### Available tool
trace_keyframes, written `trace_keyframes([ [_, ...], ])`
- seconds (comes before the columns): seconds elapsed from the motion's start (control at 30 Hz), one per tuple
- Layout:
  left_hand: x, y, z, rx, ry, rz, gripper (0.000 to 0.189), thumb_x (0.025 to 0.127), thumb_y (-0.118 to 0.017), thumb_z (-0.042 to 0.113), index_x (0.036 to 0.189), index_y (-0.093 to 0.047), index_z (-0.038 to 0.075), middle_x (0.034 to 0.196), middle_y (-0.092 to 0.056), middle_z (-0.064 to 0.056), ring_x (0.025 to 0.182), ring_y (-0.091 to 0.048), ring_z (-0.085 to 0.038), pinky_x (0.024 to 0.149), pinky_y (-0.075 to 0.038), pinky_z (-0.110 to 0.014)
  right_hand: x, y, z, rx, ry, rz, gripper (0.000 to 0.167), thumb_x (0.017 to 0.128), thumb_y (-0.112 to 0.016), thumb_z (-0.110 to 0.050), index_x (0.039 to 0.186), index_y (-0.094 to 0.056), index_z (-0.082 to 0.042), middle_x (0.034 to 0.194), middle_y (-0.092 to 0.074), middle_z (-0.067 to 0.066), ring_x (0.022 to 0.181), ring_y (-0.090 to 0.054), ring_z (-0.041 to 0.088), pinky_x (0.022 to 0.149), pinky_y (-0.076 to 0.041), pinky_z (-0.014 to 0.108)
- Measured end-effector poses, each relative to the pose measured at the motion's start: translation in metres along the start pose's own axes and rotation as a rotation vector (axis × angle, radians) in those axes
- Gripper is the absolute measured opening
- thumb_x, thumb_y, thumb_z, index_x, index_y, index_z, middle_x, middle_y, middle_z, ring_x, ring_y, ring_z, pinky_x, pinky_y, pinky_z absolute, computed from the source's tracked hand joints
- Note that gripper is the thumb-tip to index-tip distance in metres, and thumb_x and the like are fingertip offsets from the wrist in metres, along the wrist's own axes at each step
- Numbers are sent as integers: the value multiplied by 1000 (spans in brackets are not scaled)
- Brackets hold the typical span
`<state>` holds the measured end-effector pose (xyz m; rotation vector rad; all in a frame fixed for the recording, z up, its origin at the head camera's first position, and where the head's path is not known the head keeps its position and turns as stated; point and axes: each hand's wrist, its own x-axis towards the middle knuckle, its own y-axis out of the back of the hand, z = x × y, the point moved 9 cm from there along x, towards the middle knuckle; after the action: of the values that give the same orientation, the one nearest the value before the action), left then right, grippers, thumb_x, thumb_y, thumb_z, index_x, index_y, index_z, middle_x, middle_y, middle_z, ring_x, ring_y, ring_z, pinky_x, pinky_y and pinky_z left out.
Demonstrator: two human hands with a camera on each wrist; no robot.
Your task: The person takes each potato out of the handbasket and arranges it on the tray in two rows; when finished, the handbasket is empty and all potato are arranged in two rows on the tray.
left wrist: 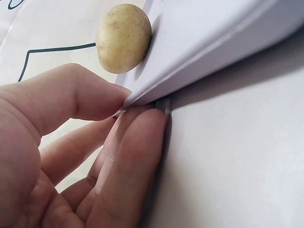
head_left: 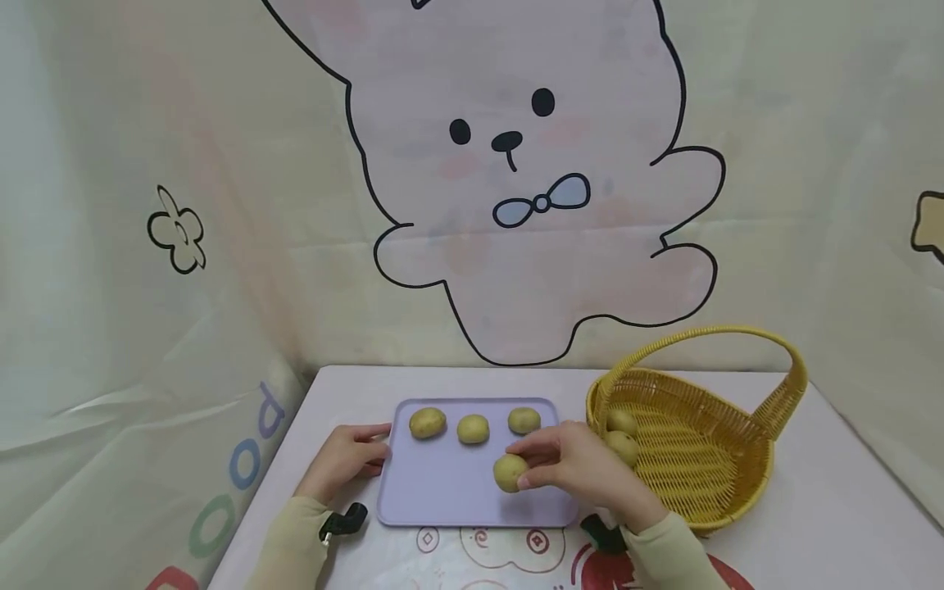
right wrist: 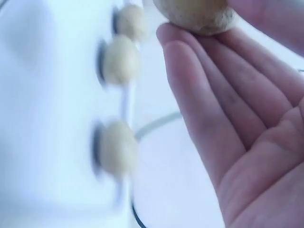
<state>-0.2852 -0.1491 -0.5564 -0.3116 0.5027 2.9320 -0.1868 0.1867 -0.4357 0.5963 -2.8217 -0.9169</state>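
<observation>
A lilac tray (head_left: 435,496) lies on the table, with a row of three potatoes along its far side: a left one (head_left: 428,423), a middle one (head_left: 473,428) and a right one (head_left: 524,420). My left hand (head_left: 341,463) pinches the tray's left edge; in the left wrist view the thumb (left wrist: 90,95) is on the rim and fingers are beneath it. Over the right part of the tray, my right hand (head_left: 586,465) holds another potato (head_left: 510,474) between thumb and fingers. The right wrist view shows this potato (right wrist: 197,16) at the fingertips, partly cut off by the frame.
To the right stands a yellow woven basket (head_left: 708,451) with a tall arched handle (head_left: 708,330). Two potatoes (head_left: 622,447) show inside at its left, partly behind my right hand. A printed cloth (head_left: 509,549) covers the near table, and a cartoon curtain (head_left: 516,270) hangs behind.
</observation>
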Motion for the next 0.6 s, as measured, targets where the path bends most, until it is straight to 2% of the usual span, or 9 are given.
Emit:
trace_keyframes([
  [0.3,1,-5,4,-14,5,-10,52,85,-77,7,137,-75,7,97,-80,-7,75,-74,-18,72,-64,-28,58,-68,-1,64,19,-34,38,84,-92,-24,119,-83,-12,111,-84,1,99,-79,15,89,-62,28],
  [0.43,2,-4,5,-16,4,-9,51,86,-77,8,137,-75,7,103,-81,-9,77,-74,-18,72,-64,-28,74,-90,-4,101,15,-43,36,82,-94,-22,115,-84,-12,107,-84,-1,98,-78,13,89,-60,27],
  [0.6,0,0,2,-15,10,-7,51,86,-77,8,136,-75,7,105,-81,-10,78,-75,-18,71,-64,-28,83,-111,-7,110,11,-63,36,80,-95,-21,113,-85,-9,104,-84,-1,97,-77,11,88,-59,25],
])
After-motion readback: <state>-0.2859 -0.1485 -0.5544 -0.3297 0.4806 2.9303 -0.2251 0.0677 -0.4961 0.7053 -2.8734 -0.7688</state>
